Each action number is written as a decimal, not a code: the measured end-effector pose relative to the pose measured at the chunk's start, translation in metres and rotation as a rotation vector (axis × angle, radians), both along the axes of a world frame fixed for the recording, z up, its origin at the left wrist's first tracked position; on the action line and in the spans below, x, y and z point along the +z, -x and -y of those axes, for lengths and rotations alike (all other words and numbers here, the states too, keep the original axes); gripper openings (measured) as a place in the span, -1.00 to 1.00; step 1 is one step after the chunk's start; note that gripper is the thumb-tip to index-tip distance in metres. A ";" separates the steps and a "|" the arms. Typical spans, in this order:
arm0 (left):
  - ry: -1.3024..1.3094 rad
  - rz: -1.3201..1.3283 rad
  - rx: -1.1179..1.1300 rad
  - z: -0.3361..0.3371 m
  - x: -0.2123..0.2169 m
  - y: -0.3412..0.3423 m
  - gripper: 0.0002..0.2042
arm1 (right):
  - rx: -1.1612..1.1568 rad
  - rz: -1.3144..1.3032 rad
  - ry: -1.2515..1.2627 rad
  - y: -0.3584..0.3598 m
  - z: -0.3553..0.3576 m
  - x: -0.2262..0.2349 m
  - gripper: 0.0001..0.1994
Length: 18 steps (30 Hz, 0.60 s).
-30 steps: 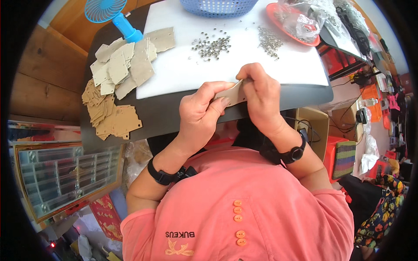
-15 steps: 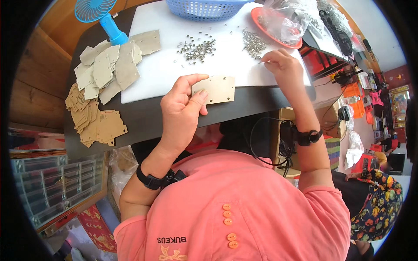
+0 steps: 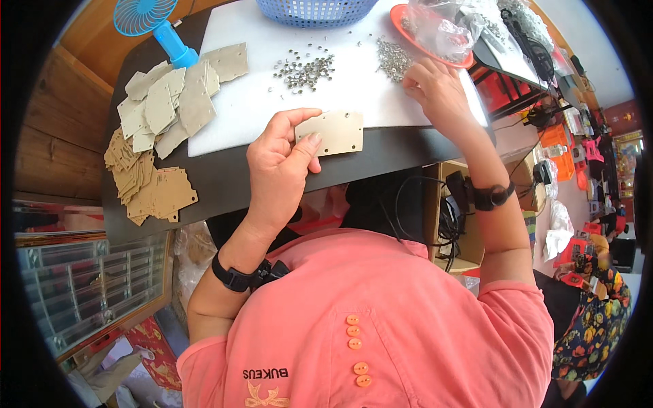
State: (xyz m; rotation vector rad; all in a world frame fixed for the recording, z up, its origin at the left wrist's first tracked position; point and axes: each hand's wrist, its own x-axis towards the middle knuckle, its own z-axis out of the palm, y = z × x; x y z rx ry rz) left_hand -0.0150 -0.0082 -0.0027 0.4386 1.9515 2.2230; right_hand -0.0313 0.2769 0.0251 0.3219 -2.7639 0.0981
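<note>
My left hand (image 3: 277,155) grips a beige flat piece (image 3: 341,133) by its left end, thumb on top. Small holes line the piece's edges, and a metal ring sits at its upper right. My right hand (image 3: 441,92) is at the near right side of a heap of small silver rivet-like parts (image 3: 392,57), its fingers bent together. What lies between those fingertips cannot be made out. Left of that heap, several small round metal caps (image 3: 304,72) are scattered over the white foam sheet (image 3: 238,102).
Beige flat pieces (image 3: 163,105) and brown ones (image 3: 166,194) are piled at the left, beside a blue fan (image 3: 175,47). A blue basket (image 3: 316,13) stands at the back, with a red tray (image 3: 435,51) of plastic bags at its right. The dark table (image 3: 224,173) edges my side.
My right hand has moved slightly away from me and left, closer against the silver heap. My left hand still holds the beige piece, almost in place.
</note>
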 end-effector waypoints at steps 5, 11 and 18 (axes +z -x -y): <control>-0.023 0.030 -0.016 -0.002 0.000 0.002 -0.72 | 0.035 -0.015 -0.054 -0.011 0.035 -0.002 -0.93; -0.021 0.023 -0.001 -0.001 0.001 0.000 -0.72 | 0.054 -0.141 0.176 -0.007 0.027 -0.003 -0.92; -0.038 0.030 -0.006 -0.002 0.000 -0.001 -0.72 | 0.073 -0.127 0.235 -0.014 0.022 -0.008 -0.92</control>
